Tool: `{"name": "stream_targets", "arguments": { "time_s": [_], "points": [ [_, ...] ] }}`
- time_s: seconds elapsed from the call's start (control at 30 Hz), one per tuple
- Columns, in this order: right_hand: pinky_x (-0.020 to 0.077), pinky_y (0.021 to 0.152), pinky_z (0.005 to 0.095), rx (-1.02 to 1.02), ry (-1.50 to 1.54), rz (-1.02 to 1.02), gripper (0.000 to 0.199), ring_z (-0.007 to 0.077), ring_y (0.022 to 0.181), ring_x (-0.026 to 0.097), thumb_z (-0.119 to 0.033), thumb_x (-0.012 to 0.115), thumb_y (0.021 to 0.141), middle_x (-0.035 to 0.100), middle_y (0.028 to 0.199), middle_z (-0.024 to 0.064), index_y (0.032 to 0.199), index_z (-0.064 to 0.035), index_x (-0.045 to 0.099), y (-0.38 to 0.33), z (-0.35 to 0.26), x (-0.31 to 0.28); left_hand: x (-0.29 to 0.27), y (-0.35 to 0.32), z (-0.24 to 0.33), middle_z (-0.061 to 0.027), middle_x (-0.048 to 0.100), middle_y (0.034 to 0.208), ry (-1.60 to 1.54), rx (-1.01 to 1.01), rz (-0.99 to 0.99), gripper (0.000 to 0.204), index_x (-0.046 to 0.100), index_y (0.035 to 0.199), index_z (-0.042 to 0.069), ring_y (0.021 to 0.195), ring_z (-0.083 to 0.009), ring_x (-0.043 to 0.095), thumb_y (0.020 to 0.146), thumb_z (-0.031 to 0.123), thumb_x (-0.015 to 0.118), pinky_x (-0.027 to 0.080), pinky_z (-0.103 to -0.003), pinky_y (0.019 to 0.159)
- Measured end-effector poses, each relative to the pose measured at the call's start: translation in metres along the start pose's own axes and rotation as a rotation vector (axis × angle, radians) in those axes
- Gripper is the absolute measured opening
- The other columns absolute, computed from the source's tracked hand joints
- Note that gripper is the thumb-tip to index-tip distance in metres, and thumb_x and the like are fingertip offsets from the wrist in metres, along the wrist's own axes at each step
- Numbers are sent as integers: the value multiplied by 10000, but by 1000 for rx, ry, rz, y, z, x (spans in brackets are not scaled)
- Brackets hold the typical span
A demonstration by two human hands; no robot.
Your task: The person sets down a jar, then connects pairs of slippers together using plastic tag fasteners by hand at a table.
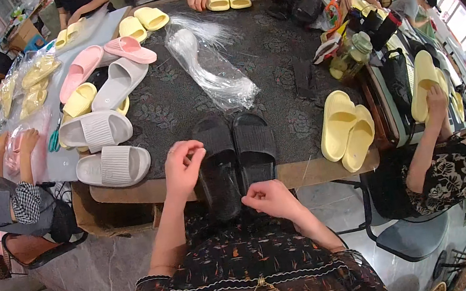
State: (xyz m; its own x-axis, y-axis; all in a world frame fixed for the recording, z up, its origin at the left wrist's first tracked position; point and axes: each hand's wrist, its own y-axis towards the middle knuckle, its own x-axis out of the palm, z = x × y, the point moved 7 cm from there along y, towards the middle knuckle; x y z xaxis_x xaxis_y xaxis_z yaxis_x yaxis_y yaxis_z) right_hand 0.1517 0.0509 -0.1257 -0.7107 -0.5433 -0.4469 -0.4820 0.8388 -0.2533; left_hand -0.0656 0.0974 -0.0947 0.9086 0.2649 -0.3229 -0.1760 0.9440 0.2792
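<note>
At lower centre, the left hand [182,167] pinches its fingers together beside the black slippers [237,158] (a pair, long axes running away from the person) on the counter [148,190] edge. The right hand [271,196], loosely curled, sits just below them, nearer their heels.

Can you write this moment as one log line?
left hand: pinching clear bag | right hand: pinching bag | black slippers: paired, table edge
</note>
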Motion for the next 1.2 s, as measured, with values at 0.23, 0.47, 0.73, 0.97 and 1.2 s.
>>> {"name": "stream_targets", "arguments": {
  "time_s": [0.23, 0.47, 0.73, 0.97, 1.2],
  "points": [
    [470, 493, 330, -182, -190, 448, 205, 205, 525, 634, -232, 672, 837, 628, 578, 73, 747, -49, 649, 35, -5, -1, 4, 23, -14, -161, 603, 1008, 492, 71, -27, 310, 634, 1048, 37, 954, -336, 539, 871, 292, 632, 448, -414, 818],
    [496, 524, 407, -251, -407, 606, 217, 304, 573, 635, -289, 649, 842, 634, 625, 109, 749, -92, 652, 59, -32, 8, 32, 46, -22, -209, 589, 940, 693, 180, -24, 403, 692, 861, 4, 952, -390, 500, 893, 390, 582, 423, -448, 860],
    [489, 496, 414, -279, -442, 644, 190, 299, 543, 629, -272, 638, 844, 614, 586, 108, 753, -107, 618, 63, -35, 16, 66, 74, -46, -182, 657, 787, 712, 166, -426, 507, 720, 757, 16, 913, -319, 586, 901, 457, 516, 397, -430, 893],
    [496, 506, 392, -248, -403, 617, 156, 278, 558, 638, -260, 648, 831, 622, 592, 93, 809, -106, 637, 64, -30, 14, 73, 79, -43, -133, 671, 812, 228, -29, -311, 243, 704, 905, 37, 788, -268, 649, 819, 262, 671, 501, -343, 746],
    [512, 544, 338, -236, -255, 357, 153, 228, 593, 656, -245, 677, 806, 660, 648, 45, 856, -101, 686, 46, -30, 3, 59, 72, -45, -47, 656, 791, -257, -6, -60, 120, 595, 928, -2, 735, -100, 601, 937, 101, 536, 465, -242, 678]
  ]
}}
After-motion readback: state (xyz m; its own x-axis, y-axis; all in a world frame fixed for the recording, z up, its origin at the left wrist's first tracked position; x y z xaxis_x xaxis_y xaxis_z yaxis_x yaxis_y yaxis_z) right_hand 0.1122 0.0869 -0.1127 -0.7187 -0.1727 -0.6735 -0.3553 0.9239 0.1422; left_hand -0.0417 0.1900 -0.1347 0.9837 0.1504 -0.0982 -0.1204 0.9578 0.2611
